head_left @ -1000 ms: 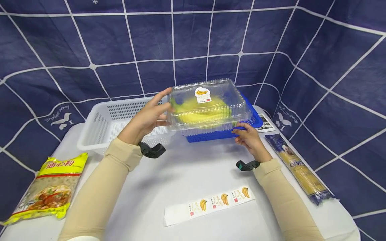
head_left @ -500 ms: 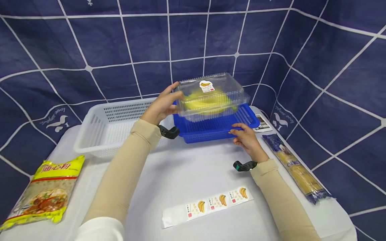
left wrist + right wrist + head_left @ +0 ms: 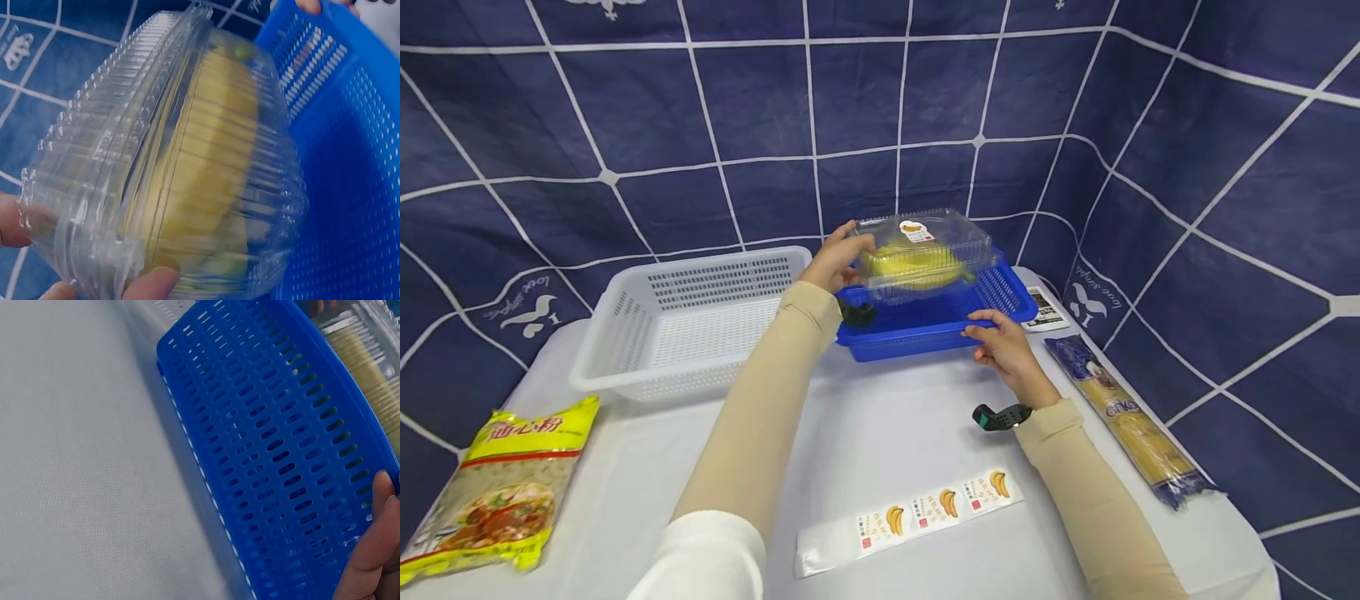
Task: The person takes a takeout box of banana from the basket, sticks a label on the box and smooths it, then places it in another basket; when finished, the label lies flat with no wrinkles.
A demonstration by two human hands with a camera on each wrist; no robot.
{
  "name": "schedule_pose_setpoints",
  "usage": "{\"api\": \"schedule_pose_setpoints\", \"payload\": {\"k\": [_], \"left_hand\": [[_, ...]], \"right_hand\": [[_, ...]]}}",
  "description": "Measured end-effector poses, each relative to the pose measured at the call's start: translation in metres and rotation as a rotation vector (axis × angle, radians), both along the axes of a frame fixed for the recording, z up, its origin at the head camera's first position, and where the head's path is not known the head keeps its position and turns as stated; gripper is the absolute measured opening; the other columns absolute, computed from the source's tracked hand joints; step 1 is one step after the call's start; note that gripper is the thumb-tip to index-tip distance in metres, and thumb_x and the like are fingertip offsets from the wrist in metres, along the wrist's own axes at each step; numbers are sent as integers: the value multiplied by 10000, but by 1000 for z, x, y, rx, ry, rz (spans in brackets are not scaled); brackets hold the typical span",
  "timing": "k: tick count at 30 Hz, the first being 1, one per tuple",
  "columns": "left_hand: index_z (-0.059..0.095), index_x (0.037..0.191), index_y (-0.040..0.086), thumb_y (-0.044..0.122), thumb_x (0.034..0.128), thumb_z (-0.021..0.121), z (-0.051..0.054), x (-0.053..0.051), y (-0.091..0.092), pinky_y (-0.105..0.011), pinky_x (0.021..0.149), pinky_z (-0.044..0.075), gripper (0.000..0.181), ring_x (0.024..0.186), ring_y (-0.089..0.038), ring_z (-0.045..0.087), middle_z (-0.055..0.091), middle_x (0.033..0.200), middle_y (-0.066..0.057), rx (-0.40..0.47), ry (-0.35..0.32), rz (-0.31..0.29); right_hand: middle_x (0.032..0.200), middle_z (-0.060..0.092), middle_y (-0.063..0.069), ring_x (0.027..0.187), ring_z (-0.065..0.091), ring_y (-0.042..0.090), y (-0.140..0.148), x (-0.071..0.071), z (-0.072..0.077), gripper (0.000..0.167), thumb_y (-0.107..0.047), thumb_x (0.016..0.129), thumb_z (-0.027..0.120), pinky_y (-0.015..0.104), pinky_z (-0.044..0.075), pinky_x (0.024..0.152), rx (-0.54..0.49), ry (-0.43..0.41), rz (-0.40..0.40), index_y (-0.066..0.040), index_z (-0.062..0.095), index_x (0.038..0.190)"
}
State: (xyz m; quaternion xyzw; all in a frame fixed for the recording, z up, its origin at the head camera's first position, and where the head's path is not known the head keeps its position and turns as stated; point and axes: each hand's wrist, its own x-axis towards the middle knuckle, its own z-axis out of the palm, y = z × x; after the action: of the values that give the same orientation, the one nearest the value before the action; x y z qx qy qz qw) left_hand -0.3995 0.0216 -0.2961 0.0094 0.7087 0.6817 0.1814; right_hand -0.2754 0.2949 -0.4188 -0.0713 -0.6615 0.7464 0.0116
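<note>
My left hand (image 3: 835, 260) grips the left end of a clear plastic clamshell box (image 3: 958, 233), which has a banana sticker on its lid. Yellow bananas (image 3: 215, 137) lie inside it. The box is tilted over the back part of a blue perforated basket (image 3: 910, 340); whether it touches the basket cannot be made out. In the left wrist view, fingertips (image 3: 153, 284) press on the box's near end. My right hand (image 3: 1009, 354) pinches the basket's front rim near the right corner, with the thumb outside in the right wrist view.
A white perforated basket (image 3: 625, 379) stands left of the blue one. A yellow bag of pasta (image 3: 508, 492) lies at the left, a long spaghetti packet (image 3: 1123, 408) at the right. A strip of banana stickers (image 3: 910, 521) lies in front; a printed card (image 3: 1043, 310) is behind right.
My left hand has carried the clamshell box back, rightward and lower over the blue basket. The right hand keeps its hold on the rim, and the basket's inside shows more now.
</note>
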Motion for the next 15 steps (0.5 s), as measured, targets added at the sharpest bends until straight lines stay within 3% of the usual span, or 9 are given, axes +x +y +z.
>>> {"api": "schedule_pose_setpoints", "payload": {"k": [6, 15], "left_hand": [[206, 1748, 327, 85, 976, 598, -4, -13, 10, -218, 468, 421, 899, 482, -107, 304, 235, 1784, -71, -63, -30, -18], [179, 1753, 306, 39, 946, 601, -25, -21, 21, -207, 480, 457, 949, 561, -155, 434, 194, 1800, -66, -149, -73, -34]], "right_hand": [[905, 771, -24, 490, 553, 23, 0, 0, 0, 248, -3, 1082, 581, 171, 484, 508, 0, 3, -9, 19, 551, 1327], [902, 765, -33, 495, 540, 22, 0, -2, -3, 227, -10, 1079, 586, 175, 470, 508, 12, 2, -8, 4, 567, 1305]]}}
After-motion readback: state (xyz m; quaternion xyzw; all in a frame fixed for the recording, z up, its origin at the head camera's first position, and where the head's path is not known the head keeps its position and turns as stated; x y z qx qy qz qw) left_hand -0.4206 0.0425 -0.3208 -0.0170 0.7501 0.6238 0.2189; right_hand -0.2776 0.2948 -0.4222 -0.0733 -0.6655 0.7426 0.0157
